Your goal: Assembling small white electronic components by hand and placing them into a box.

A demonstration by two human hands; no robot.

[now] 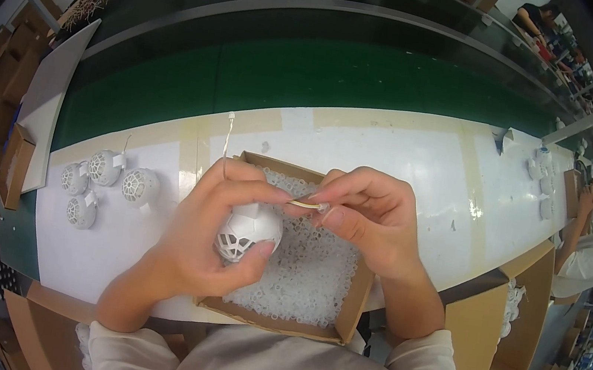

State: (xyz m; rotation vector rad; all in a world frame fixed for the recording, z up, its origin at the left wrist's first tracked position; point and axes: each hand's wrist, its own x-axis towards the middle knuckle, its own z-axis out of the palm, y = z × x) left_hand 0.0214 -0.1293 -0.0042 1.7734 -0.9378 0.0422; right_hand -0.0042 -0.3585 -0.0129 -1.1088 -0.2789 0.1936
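While the left hand [222,209] grasps a white ball [252,226] with a latticed side above the left part of a cardboard box [358,299], the right hand [374,221] pinches a small clear piece [322,208] at the end of a pale wire [302,204]. Small clear rings [298,283] fill the box at the near edge of the tabletop [420,156]. 4 similar balls [105,168] sit together to the left.

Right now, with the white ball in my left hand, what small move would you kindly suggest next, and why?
Perhaps ease the small clear piece a little along the wire with the right hand: that hand pinches the piece near the wire's end, while the left hand holds the white ball and wire over the box of clear rings.
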